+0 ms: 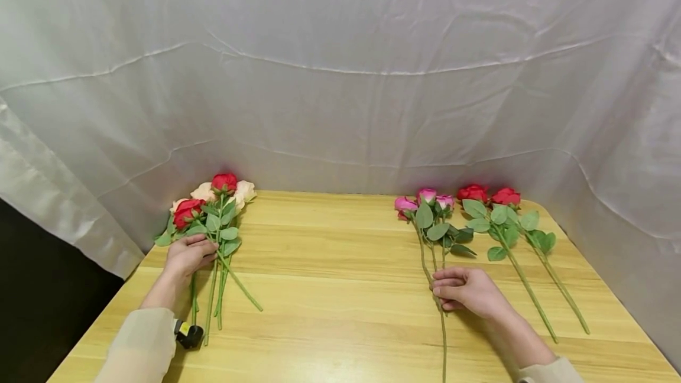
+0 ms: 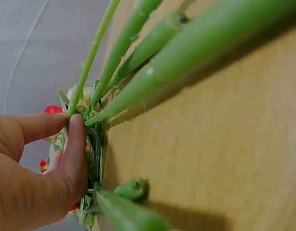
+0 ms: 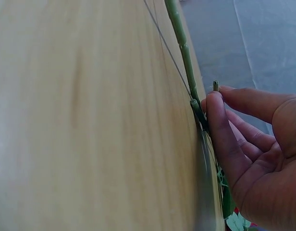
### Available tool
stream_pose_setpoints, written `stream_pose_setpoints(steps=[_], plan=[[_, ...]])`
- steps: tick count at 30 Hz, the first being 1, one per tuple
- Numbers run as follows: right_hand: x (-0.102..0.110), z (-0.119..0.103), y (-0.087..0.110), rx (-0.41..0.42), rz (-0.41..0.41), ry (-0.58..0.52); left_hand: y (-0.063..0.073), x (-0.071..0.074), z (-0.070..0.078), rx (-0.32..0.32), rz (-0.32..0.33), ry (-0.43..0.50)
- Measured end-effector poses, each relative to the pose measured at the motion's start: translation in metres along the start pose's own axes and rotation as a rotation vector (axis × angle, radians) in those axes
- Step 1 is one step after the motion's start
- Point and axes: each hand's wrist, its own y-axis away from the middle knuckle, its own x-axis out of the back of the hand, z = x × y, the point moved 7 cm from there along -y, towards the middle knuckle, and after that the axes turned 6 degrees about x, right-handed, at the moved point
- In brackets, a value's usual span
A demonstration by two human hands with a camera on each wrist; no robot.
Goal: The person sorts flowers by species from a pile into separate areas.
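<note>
At the left, my left hand [image 1: 190, 255] lies over a bunch of artificial roses, with red blooms [image 1: 187, 213] and cream blooms [image 1: 245, 192]. In the left wrist view its thumb and a finger pinch one thin green rose stem [image 2: 93, 52]; thicker stems run close beside it. Over at the right, my right hand [image 1: 470, 291] is at the stems of several pink roses [image 1: 405, 205]. The right wrist view shows thumb and finger pinching a short stem end [image 3: 215, 85], while a longer stem [image 3: 187, 62] lies against the table next to the fingertips.
Two red roses with green leaves [image 1: 506, 197] lie to the right of my right hand, stems slanting toward the front right. All the flowers rest on a light wooden table [image 1: 330, 288]. A pale grey curtain [image 1: 340, 117] hangs behind and at the sides.
</note>
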Motion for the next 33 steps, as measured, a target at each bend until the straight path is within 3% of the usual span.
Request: stream_pose_setpoints(steps=[7,18,26,33], plan=[[0.0,-0.002,0.001,-0.002,0.013,-0.013,0.004,0.0,0.001,0.014,0.007,0.077],[0.009,-0.005,0.003,-0.014,0.165,-0.069,0.013,-0.009,0.014,-0.072,0.021,0.143],[0.013,-0.022,0.008,0.061,0.254,-0.052,0.027,-0.027,0.029,-0.115,0.053,0.207],[0.008,-0.036,0.01,0.181,0.323,-0.171,0.038,-0.055,0.042,-0.178,0.04,0.244]])
